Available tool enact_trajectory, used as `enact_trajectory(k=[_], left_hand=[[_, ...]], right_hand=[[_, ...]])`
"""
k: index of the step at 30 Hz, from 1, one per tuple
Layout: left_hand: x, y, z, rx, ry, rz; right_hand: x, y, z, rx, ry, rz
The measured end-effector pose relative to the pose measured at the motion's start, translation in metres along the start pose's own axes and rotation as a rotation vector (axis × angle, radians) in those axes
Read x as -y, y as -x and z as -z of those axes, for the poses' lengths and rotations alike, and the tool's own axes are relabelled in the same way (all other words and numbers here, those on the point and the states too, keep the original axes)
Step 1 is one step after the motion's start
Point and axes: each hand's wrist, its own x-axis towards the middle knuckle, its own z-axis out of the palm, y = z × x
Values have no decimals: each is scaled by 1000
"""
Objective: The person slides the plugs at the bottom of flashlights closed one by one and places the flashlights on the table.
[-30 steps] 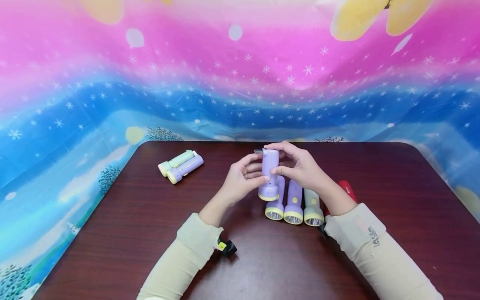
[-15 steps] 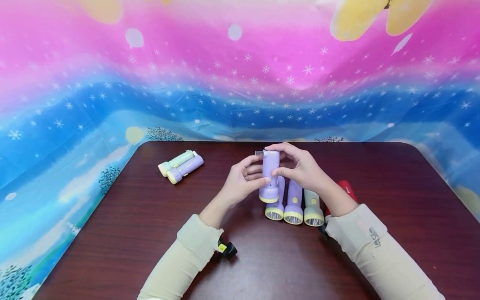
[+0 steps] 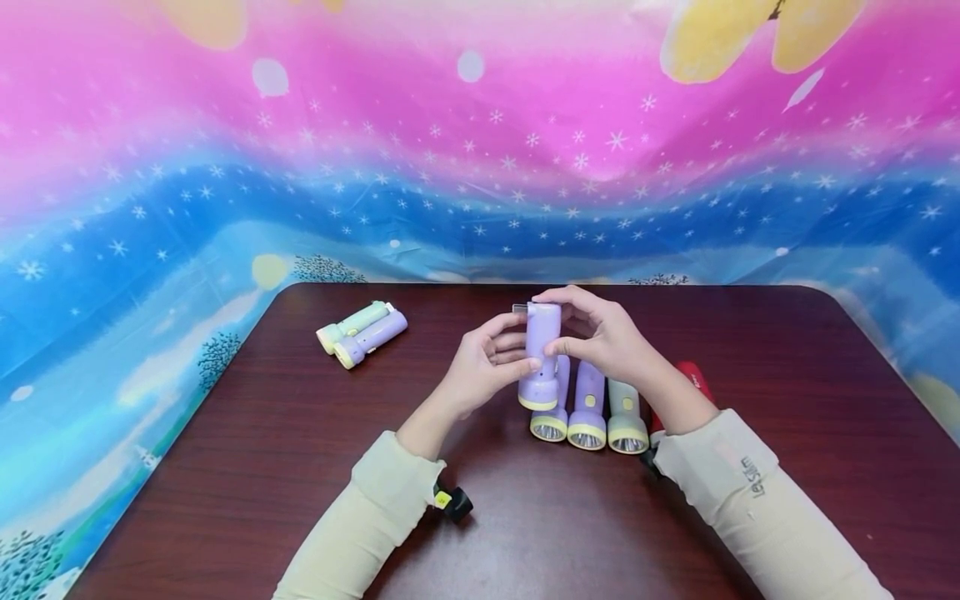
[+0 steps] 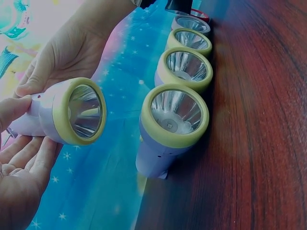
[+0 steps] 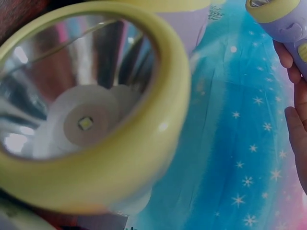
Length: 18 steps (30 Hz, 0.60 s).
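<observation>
Both hands hold a purple torch [image 3: 540, 354] upright above the bench [image 3: 225, 467]: left hand [image 3: 483, 362] wrapped round its body, right hand [image 3: 600, 333] pinching the tail end. It looks like a check of the plug end; next probably calls for a steady grip. Sleeve lettering is unreadable.

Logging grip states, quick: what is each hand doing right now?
Left hand: grips the lifted purple flashlight round its body.
Right hand: holds the same flashlight, fingers curled over its tail end.
</observation>
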Motion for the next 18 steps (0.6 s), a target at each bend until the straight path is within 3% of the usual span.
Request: enact_trajectory(k=[7,18], left_hand=[[-2,1,-1,11,-6,-4],[-2,2,0,18,-12,1]], right_hand=[[1,2,-1,-21,-8,-30],[2,2,0,-29,-15,-10]])
